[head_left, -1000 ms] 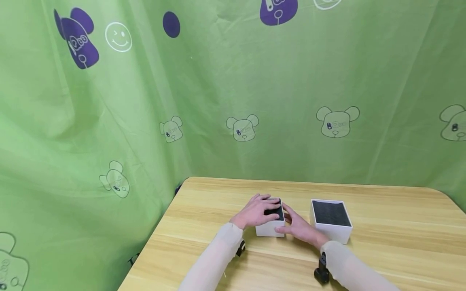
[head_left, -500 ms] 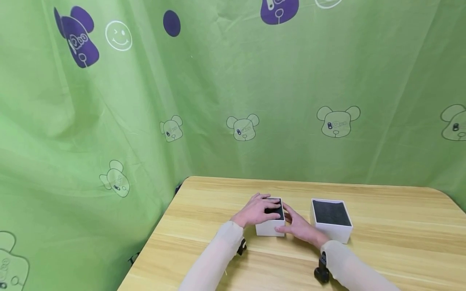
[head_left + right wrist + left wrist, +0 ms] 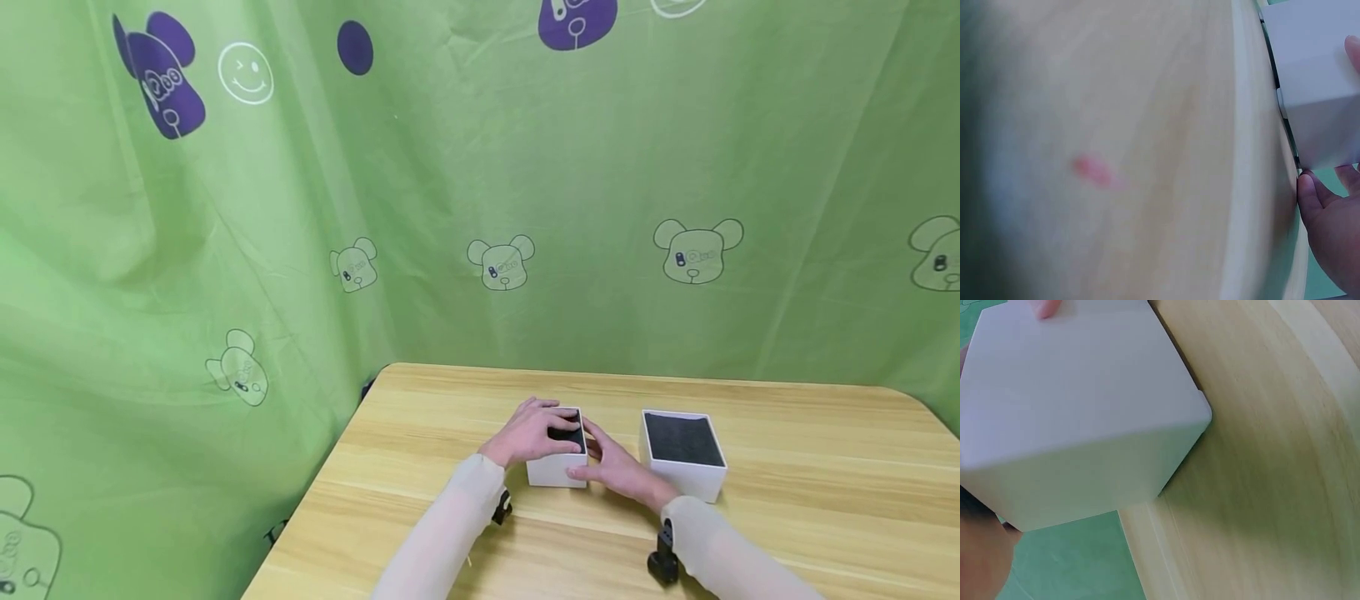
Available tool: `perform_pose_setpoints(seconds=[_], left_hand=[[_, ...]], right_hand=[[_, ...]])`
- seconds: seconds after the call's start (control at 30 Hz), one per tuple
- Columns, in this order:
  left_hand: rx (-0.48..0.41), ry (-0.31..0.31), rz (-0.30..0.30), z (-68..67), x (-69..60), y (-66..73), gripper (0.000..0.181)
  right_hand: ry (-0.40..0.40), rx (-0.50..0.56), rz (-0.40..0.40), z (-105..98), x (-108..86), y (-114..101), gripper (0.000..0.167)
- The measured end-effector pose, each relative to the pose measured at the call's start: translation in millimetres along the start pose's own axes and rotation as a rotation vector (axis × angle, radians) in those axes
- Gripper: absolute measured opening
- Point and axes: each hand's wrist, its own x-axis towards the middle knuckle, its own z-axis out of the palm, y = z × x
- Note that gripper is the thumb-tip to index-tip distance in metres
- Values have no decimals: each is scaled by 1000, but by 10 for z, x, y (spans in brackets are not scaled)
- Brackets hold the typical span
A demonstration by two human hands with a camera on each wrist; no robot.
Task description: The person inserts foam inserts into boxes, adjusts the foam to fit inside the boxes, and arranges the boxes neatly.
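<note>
A small white box (image 3: 547,474) with a black inner surface (image 3: 567,437) facing up stands on the wooden table. My left hand (image 3: 528,435) lies over its top from the left, fingers spread across the black part. On the right, my right hand (image 3: 618,471) holds the box, thumb on the front face and the other fingers along the right side. The left wrist view has the white box (image 3: 1079,381) close up, with part of my left hand (image 3: 985,562) at lower left. In the right wrist view, my right hand (image 3: 1335,237) touches the box (image 3: 1316,69) near the table.
A second white box (image 3: 684,479), also with a black inner surface, stands on the table (image 3: 825,500) to the right of my right hand. Behind the table hangs a green curtain (image 3: 585,317) printed with bear heads. Each wrist carries a black camera (image 3: 663,560).
</note>
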Motion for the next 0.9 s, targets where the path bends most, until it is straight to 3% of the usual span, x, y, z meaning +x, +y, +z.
perform_pose_setpoints(seconds=[0.47,0.73,0.9], left_hand=[[24,0,39,-17,16,-4,43],[-73,-3,25,-11,-4,-26,39],[-60,-6,35,-25,15,-32,38]], right_hand=[[-2,8,-15,-9,3,-6,102],[-6,28,10,7,-5,-7,104],[0,21,16,-9,10,-6,105]])
